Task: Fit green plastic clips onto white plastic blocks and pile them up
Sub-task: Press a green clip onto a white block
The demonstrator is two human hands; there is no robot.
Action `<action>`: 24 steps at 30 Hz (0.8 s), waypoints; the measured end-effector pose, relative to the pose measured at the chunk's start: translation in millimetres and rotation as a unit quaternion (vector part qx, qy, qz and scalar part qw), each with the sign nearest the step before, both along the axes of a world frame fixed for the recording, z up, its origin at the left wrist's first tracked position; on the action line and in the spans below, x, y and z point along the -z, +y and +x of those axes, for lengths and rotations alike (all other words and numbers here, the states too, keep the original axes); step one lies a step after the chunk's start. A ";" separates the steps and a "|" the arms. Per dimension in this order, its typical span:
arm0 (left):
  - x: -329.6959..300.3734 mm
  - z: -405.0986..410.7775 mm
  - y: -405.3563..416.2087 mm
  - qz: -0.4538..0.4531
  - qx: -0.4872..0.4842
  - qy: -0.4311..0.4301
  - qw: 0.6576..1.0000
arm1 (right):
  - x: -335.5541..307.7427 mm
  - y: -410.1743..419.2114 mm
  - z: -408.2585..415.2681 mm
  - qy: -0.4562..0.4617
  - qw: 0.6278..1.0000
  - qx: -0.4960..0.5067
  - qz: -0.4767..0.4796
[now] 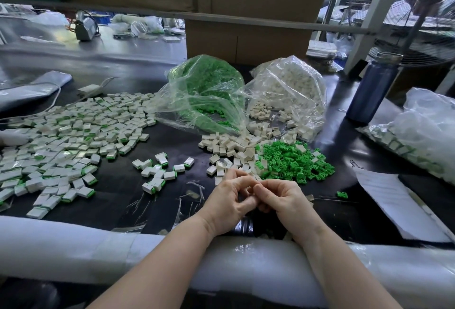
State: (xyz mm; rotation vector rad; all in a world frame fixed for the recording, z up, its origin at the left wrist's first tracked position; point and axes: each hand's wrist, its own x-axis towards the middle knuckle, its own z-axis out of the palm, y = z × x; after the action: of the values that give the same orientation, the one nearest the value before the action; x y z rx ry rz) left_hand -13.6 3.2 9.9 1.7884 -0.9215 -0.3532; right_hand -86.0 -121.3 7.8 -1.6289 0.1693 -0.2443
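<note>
Both hands, left hand (227, 200) and right hand (280, 197), met fingertip to fingertip at the near table (123, 185) edge; contents hidden. Green clips (293, 161) and white blocks (231, 146) beyond appeared light, rigid; pinch by edges.

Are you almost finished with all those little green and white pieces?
Not yet. Done: a big spread of clipped blocks lies on the left, with a few more nearer the middle. In hand: the left hand and right hand are curled together, but what they hold is hidden. Left: loose white blocks, loose green clips and two part-full bags.
</note>
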 end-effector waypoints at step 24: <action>11.2 2.8 -2.8 0.027 0.041 -0.034 0.998 | -1.5 -0.5 -2.2 0.014 0.999 0.031 0.018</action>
State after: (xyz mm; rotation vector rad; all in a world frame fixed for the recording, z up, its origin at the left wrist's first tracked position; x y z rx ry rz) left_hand -10.9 0.4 -1.3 1.8256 -1.0432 -0.3755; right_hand -88.2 -121.9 9.3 -1.5931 0.2441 -0.2647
